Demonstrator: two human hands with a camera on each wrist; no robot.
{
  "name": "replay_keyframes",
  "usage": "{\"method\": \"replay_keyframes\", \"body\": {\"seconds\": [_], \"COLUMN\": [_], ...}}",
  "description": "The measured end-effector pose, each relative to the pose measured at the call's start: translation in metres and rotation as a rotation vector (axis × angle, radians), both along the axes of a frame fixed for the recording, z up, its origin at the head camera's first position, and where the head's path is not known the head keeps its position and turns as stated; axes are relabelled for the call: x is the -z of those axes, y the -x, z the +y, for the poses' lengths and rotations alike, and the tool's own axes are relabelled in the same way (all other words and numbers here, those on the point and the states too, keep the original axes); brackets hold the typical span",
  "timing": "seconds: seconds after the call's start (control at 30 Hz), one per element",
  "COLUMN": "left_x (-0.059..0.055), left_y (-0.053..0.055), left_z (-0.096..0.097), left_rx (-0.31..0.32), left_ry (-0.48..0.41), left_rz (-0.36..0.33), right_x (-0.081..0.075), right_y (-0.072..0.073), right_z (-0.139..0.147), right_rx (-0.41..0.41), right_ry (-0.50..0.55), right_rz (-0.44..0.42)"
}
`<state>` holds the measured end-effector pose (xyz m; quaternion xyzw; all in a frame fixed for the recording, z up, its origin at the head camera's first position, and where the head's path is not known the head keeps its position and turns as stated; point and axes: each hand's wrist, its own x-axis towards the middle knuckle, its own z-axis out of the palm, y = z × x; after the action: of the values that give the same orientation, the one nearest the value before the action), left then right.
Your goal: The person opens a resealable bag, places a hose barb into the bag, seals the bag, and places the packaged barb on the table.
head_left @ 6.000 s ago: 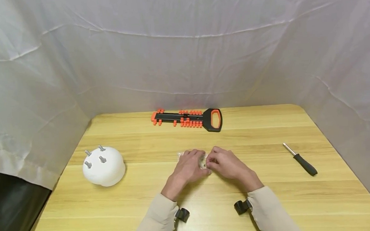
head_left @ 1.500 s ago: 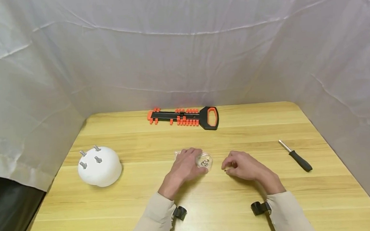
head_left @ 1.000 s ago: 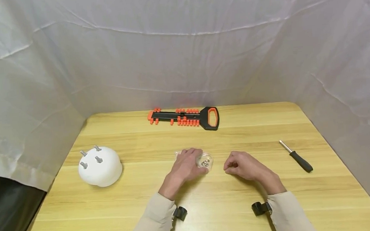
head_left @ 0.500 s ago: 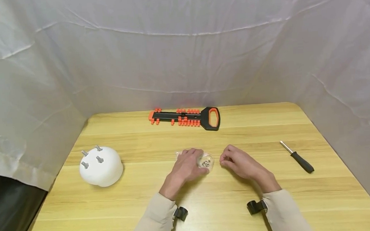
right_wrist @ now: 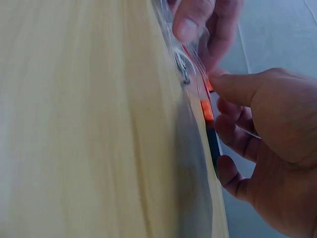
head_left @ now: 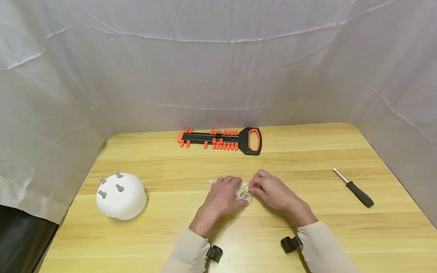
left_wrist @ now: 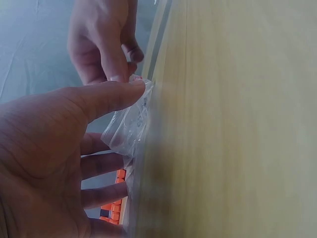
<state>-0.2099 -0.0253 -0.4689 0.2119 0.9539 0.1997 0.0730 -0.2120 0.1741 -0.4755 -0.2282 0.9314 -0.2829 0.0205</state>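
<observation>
A clear plastic bag (head_left: 239, 190) lies on the table with several small metal pieces (head_left: 244, 195) inside. My left hand (head_left: 222, 197) holds the bag, its thumb on one side and its fingers curled along the other. In the left wrist view, the bag (left_wrist: 126, 126) stands out between thumb and fingers, with a bit of red at its mouth. My right hand (head_left: 272, 191) is at the bag's mouth, thumb and index finger pinched together. Something small and shiny shows at those fingertips; its kind is too small to tell. In the right wrist view the other fingers are curled.
A white rounded object (head_left: 121, 201) with several grey pegs on top stands at the left. A black and orange tool (head_left: 218, 140) with a looped handle lies at the back. The black-handled screwdriver (head_left: 359, 194) lies at the right.
My right hand went from the bag out to the right, a small dark piece at its fingertips, then came back left to the bag's mouth. My left hand kept holding the bag.
</observation>
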Motion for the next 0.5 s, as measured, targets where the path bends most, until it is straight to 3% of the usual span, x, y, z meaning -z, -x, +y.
{"method": "replay_keyframes", "body": {"seconds": [0.3, 0.5], "left_x": [-0.001, 0.0], "left_y": [-0.001, -0.001], "left_z": [0.0, -0.001], "left_rx": [0.001, 0.005], "left_ry": [0.011, 0.013], "left_rz": [0.016, 0.022], "right_x": [0.002, 0.001], "right_y": [0.004, 0.005], "right_z": [-0.017, -0.014], "right_rx": [0.022, 0.041], "right_ry": [-0.039, -0.013], "right_rz": [0.028, -0.016]}}
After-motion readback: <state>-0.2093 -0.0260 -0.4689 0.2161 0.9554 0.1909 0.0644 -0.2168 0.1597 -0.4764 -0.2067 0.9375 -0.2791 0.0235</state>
